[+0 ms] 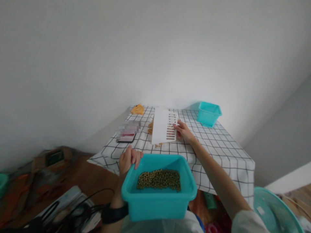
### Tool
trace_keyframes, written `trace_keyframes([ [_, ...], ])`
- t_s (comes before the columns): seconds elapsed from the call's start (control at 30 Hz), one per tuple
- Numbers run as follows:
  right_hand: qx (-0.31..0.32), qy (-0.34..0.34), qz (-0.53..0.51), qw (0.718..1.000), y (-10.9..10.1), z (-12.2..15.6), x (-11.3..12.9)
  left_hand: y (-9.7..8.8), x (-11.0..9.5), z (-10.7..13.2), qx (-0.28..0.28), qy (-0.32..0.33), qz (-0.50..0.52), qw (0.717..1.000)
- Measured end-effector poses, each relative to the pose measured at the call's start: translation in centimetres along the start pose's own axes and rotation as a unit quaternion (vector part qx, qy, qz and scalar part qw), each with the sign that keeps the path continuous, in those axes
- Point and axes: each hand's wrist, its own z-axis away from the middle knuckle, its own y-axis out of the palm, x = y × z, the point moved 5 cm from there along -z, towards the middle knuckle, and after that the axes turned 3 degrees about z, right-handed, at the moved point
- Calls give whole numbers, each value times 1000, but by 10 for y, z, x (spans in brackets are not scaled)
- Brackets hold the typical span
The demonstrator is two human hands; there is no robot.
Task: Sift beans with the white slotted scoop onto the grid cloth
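My left hand [129, 159] grips the far left rim of a teal plastic bin [159, 199] held close to my body; green beans [159, 179] cover its bottom. My right hand [183, 131] reaches across the checked tablecloth [213, 149] and pinches the right edge of a white slotted plastic panel [163, 125], which is tilted up over a small heap of tan beans [151, 127].
A second, smaller teal bin [208, 113] stands at the table's far right. An orange piece [138, 109] lies at the far left corner, a dark flat item [127, 132] at the left edge. Cables and clutter fill the floor at left; a teal fan [274, 210] sits lower right.
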Motion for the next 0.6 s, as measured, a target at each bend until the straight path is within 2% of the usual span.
trace_keyframes([
  [0.27, 27, 8, 0, 1000, 3, 2, 3, -4, 9, -1, -27, -42, 34, 998],
  [0.6, 66, 5, -4, 998, 8, 7, 11, -5, 9, -2, -21, -38, 22, 999],
])
